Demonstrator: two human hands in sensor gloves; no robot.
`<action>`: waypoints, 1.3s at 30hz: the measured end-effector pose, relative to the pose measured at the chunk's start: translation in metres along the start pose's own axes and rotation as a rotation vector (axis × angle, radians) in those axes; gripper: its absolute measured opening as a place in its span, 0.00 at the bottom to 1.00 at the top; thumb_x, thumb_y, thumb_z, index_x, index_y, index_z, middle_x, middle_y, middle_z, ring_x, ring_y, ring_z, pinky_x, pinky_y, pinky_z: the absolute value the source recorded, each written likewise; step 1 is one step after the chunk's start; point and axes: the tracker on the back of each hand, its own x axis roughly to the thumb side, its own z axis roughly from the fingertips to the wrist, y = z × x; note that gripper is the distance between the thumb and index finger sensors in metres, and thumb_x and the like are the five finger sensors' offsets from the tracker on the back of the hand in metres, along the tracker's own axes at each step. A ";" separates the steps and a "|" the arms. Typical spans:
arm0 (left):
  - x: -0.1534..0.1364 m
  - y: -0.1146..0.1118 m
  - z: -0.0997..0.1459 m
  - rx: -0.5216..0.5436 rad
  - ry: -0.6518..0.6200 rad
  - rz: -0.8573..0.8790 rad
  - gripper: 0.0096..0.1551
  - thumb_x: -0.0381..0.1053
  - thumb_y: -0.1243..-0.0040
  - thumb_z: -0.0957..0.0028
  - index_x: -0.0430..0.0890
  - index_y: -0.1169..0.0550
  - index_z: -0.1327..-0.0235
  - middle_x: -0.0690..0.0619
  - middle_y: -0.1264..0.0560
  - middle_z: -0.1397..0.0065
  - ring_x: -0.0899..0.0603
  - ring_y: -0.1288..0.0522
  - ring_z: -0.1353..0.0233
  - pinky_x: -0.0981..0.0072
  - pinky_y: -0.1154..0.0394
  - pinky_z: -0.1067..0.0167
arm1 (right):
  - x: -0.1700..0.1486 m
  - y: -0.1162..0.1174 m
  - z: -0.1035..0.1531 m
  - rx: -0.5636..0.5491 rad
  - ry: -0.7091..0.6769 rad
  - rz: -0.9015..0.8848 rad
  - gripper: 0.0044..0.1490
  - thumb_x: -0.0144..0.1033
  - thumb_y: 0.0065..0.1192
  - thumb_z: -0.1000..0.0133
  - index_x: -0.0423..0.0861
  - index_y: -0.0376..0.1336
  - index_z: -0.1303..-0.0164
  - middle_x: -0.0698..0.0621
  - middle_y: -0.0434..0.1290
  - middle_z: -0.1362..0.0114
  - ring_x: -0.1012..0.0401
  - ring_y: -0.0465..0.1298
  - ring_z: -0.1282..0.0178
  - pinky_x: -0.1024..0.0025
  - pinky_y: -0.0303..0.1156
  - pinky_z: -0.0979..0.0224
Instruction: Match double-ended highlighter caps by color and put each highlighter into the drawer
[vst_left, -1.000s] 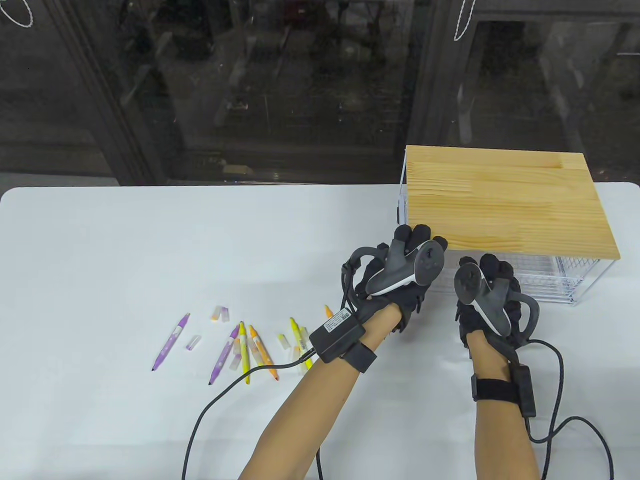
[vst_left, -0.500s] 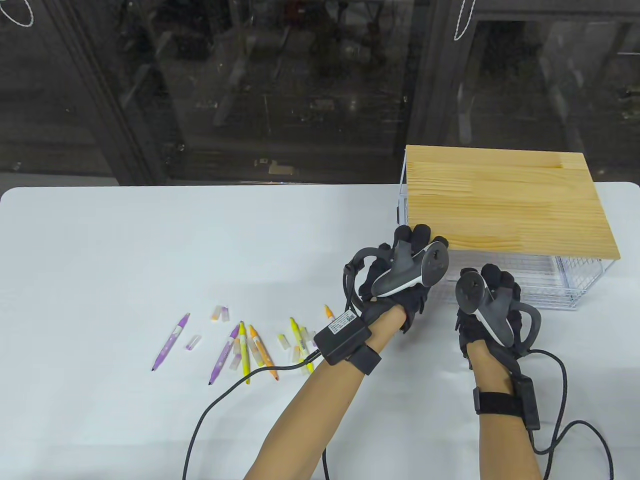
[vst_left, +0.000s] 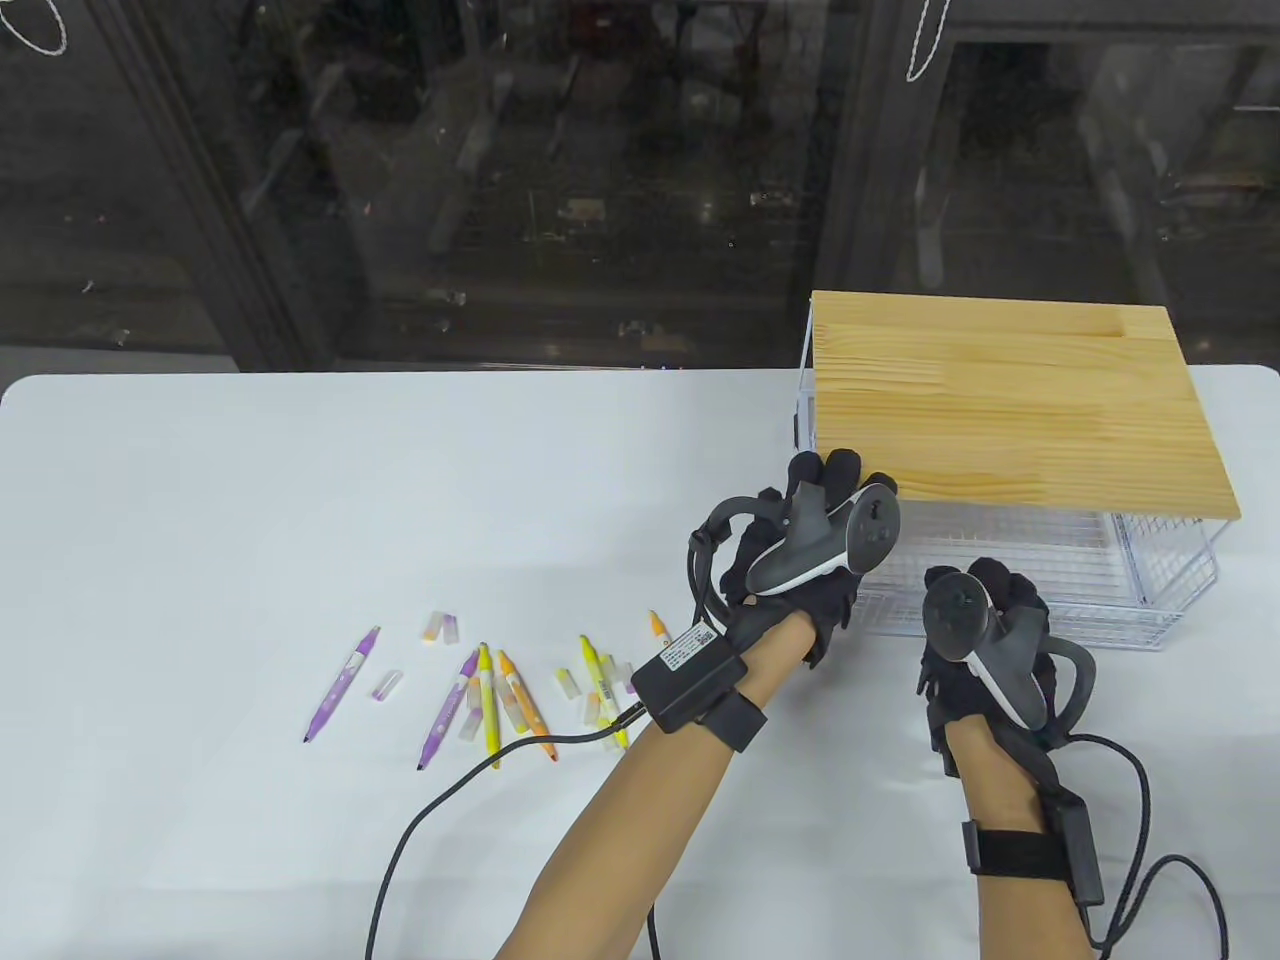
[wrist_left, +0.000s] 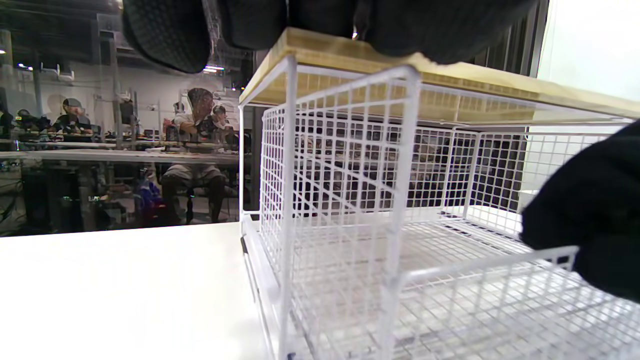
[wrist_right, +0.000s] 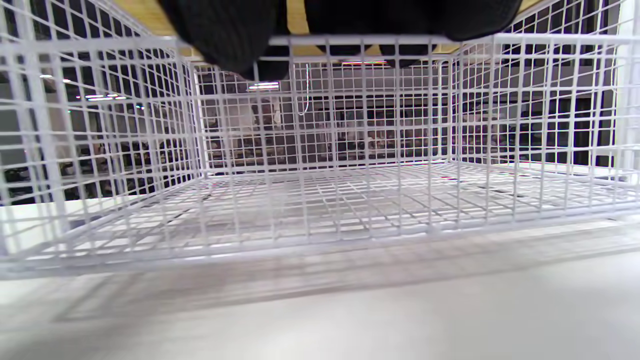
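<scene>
A wire drawer (vst_left: 1150, 615) sticks out from under the wooden top (vst_left: 1010, 400) of a white wire box. My right hand (vst_left: 985, 610) grips the drawer's front rim (wrist_right: 375, 40), with its fingers (wrist_right: 230, 30) curled over the wire. My left hand (vst_left: 835, 480) rests on the top's front left corner, its fingers (wrist_left: 170, 30) lying flat on the wood (wrist_left: 450, 75). The drawer (wrist_left: 475, 262) holds nothing that I can see. Uncapped purple (vst_left: 340, 683), yellow (vst_left: 600, 685) and orange (vst_left: 657, 625) highlighters lie on the table to the left, with loose caps (vst_left: 443, 627) among them.
More highlighters and caps lie in a crossed pile (vst_left: 490, 700) left of my left forearm. A black cable (vst_left: 420, 820) runs from the left wrist across the white table (vst_left: 200, 500). A glass wall stands behind the table's far edge.
My right hand has moved toward me and drawn the drawer further out of the box. My left hand has stayed on the wooden top.
</scene>
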 end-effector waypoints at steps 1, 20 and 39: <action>0.000 0.000 0.000 0.000 0.000 -0.001 0.33 0.60 0.47 0.54 0.67 0.34 0.32 0.59 0.39 0.17 0.40 0.41 0.18 0.44 0.30 0.32 | -0.001 -0.001 0.003 0.003 -0.002 -0.002 0.20 0.42 0.57 0.45 0.63 0.71 0.44 0.48 0.65 0.27 0.39 0.65 0.30 0.44 0.59 0.27; 0.001 0.001 0.000 0.002 0.003 -0.006 0.33 0.59 0.47 0.54 0.67 0.34 0.32 0.58 0.39 0.17 0.40 0.41 0.19 0.45 0.30 0.32 | -0.013 -0.013 0.034 -0.009 -0.019 -0.058 0.20 0.41 0.62 0.47 0.61 0.75 0.48 0.47 0.69 0.29 0.39 0.67 0.32 0.43 0.61 0.29; -0.002 0.000 0.000 -0.004 0.008 0.052 0.33 0.60 0.47 0.54 0.66 0.33 0.31 0.58 0.40 0.17 0.40 0.42 0.18 0.43 0.32 0.31 | -0.015 -0.019 0.043 0.073 -0.004 -0.079 0.19 0.40 0.63 0.48 0.59 0.76 0.49 0.46 0.70 0.30 0.38 0.67 0.32 0.42 0.59 0.29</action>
